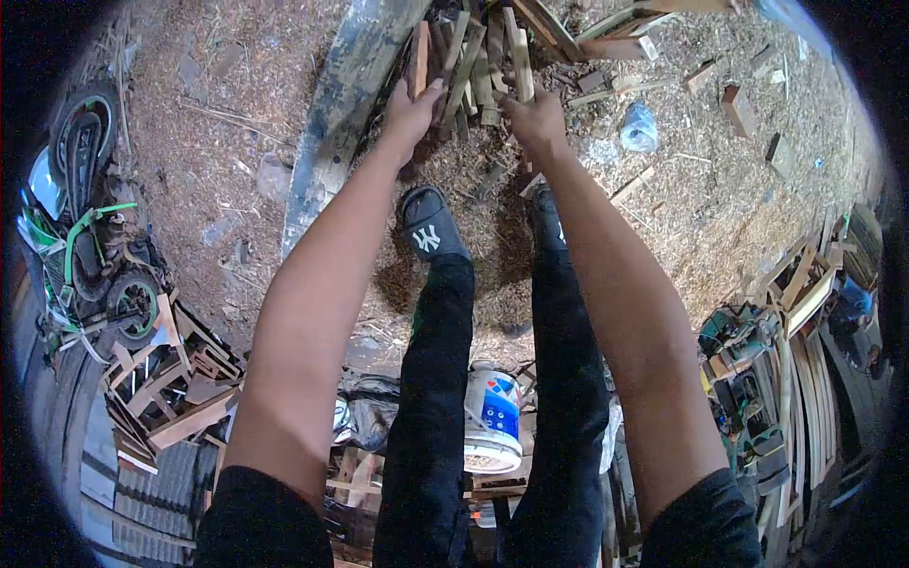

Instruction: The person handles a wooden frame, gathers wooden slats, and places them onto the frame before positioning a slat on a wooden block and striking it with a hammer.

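Note:
Both arms reach forward to a bundle of narrow wood strips [464,71] lying at the top middle of the head view. My left hand [410,115] is closed around a reddish-brown wood strip [421,59] at the left side of the bundle. On the other side, my right hand [536,121] grips a pale wood strip [521,62], its fingers curled toward the pile. More strips lie between the two hands, partly overlapping one another. Where the fingers wrap the wood, their tips are partly hidden.
A weathered plank [327,142] lies left of the bundle. Wood offcuts [739,111] and a crumpled plastic bag [639,128] lie on the sawdust-covered ground [227,123]. A white-and-blue bucket [492,417] stands behind my legs; a small green bike [85,237] is far left.

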Tool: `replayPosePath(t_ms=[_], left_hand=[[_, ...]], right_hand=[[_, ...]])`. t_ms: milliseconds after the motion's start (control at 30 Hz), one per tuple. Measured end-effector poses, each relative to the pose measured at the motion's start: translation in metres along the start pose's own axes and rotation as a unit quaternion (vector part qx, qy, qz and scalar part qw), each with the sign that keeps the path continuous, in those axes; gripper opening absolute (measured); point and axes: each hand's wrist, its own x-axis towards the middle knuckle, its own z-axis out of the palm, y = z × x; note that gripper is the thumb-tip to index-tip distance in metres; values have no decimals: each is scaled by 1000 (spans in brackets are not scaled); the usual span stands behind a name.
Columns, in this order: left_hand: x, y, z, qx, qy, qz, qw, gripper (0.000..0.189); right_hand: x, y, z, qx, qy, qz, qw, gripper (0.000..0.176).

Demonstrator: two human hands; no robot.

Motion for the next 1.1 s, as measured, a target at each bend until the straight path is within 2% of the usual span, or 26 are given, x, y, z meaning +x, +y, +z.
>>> replayPosePath(t_ms=[33, 67, 100, 167, 200, 233, 267, 300, 367, 500, 567, 600, 633, 700, 733, 867, 967, 1000, 1033, 1100], left_hand=[[-8, 10, -5, 9, -36, 17, 999, 77], [-21, 18, 0, -86, -2, 62, 994, 81], [-17, 13, 1, -85, -3, 63, 994, 81], [-1, -4, 4, 37, 95, 103, 989, 76], [-11, 2, 5, 81, 113, 110, 984, 70], [-15, -5, 6, 82, 99, 116, 985, 70], [-15, -18, 6, 82, 96, 127, 984, 69], [-17, -21, 8, 80, 95, 139, 982, 67], [-49, -7, 9, 96, 74, 125, 985, 63], [-88, -2, 18, 149, 29, 175, 973, 60], [-109, 8, 24, 237, 50, 192, 951, 58], [-117, 16, 27, 261, 31, 195, 945, 57], [-130, 34, 30, 263, 28, 203, 943, 57], [-150, 60, 40, 158, -60, 148, 974, 56], [-151, 63, 45, 235, -44, 192, 952, 53], [-167, 98, 75, 291, -51, 251, 922, 47], [-155, 99, 108, 256, -85, 254, 929, 46], [-149, 94, 119, 261, -73, 293, 917, 46], [-139, 92, 132, 266, -74, 289, 917, 46], [-119, 83, 158, 315, -134, 307, 888, 49]], right_hand=[[2, -4, -2, 1, 1, -2, 1000, 47], [3, -7, -4, -10, -2, -12, 1000, 52], [3, -9, -6, -22, -4, -20, 1000, 57], [-2, -5, -6, -35, 20, -29, 999, 63], [-7, -2, -9, -52, 48, -36, 997, 68], [-14, -1, -17, -69, 79, -40, 994, 74], [-33, -14, -29, -26, 26, 12, 999, 74], [-43, -5, -35, -25, 40, 12, 999, 74], [-57, 31, -36, -49, 74, -14, 996, 70], [-107, 61, -70, 18, 134, -35, 990, 66], [-120, 90, -88, 88, 201, -2, 976, 62], [-137, 72, -107, 106, 201, 33, 973, 60], [-143, 74, -120, 110, 208, 31, 971, 60], [-156, 76, -146, 125, 214, 50, 968, 60], [-163, 76, -159, 105, 219, 65, 968, 59], [-168, 91, -196, 62, 258, 18, 964, 55], [-163, 109, -220, 40, 255, 17, 966, 51], [-156, 125, -228, -23, 268, 25, 963, 46], [-150, 129, -236, -20, 285, 49, 957, 41], [-130, 160, -246, 72, 312, 29, 947, 38]])
